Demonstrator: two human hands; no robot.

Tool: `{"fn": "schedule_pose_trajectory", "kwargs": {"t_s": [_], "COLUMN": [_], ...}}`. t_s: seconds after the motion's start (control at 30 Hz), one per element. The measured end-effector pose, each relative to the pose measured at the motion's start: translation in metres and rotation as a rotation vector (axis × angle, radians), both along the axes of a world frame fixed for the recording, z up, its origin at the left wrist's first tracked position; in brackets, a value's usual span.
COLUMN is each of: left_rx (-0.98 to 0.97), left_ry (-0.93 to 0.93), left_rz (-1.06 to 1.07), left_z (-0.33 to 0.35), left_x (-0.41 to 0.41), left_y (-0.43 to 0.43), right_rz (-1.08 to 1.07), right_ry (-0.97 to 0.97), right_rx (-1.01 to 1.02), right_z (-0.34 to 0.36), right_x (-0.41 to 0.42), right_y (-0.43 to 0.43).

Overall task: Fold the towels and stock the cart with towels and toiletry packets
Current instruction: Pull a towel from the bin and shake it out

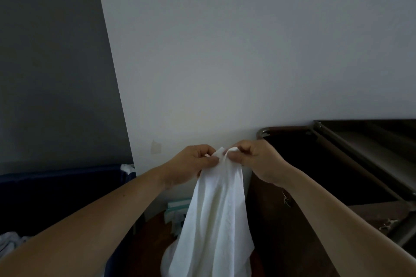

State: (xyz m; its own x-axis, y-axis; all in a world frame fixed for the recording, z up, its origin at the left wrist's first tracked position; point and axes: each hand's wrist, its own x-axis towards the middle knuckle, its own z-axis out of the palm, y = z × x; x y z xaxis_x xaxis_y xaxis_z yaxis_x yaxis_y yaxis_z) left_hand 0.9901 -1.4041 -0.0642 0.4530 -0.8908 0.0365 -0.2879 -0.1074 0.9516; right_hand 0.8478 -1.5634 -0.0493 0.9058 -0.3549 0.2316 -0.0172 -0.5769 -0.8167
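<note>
View: head camera, the only one; the room is dim, with a pale wall (225, 51) ahead of you.
Left hand (191, 164): your fingers and thumb curl in and pinch the top edge of the towel (216, 220) at one corner.
Right hand (258, 159): the same grip, pinching the neighbouring corner; your two hands sit just beside each other, nearly meeting.
Towel position: you hold it up in the air in front of you, between the dark blue bin (63, 177) on your left and the cart (360, 159) on your right. Its lower end runs out of the frame, so you cannot tell whether it touches anything below.
Towel look: white, thin and soft. It hangs in long vertical creases, bunched narrow under your fingers and flaring wider lower down. It is not flat, and no fold line is set.
Stage (judged): early in this towel's fold. The corners are together, which reads as the first halving or as finding the edge.
Done so far: no folded towel shows on the cart; what is visible of its shelves is dark, so any contents are hidden.
Left to do (judged): finish this fold and place the towel. More white cloth (11, 240) lies in the bin at lower left, likely further towels.
Packets: a teal-and-white stack (177, 209) sits low behind the towel. It may be the toiletry packets, but it is too dim to confirm, and it is not on the cart.
</note>
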Motion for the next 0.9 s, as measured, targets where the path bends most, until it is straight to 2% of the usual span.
{"fn": "schedule_pose_trajectory", "kwargs": {"t_s": [0.1, 0.2, 0.4, 0.6, 0.73, 0.9], "left_rx": [-0.047, -0.099, -0.132, -0.175, -0.178, -0.267], "left_ry": [0.017, 0.060, 0.255, 0.256, 0.202, 0.212], "left_rz": [0.124, 0.214, 0.027, 0.010, -0.028, -0.035], "left_z": [-0.002, -0.001, -0.008, -0.011, -0.013, -0.018], "left_x": [0.004, 0.004, -0.012, -0.017, -0.018, -0.022], "left_y": [-0.005, -0.010, -0.010, -0.006, -0.003, -0.003], "right_rz": [-0.055, -0.026, -0.001, -0.050, -0.092, -0.020], "right_ry": [-0.124, -0.145, -0.171, -0.202, -0.163, -0.090], "right_rx": [0.085, 0.194, 0.149, 0.139, 0.039, -0.029], "right_z": [0.001, 0.003, 0.007, 0.000, -0.001, -0.002], "right_x": [0.002, 0.003, 0.005, 0.007, 0.009, 0.006], "right_y": [-0.003, 0.000, 0.004, 0.005, 0.001, 0.000]}}
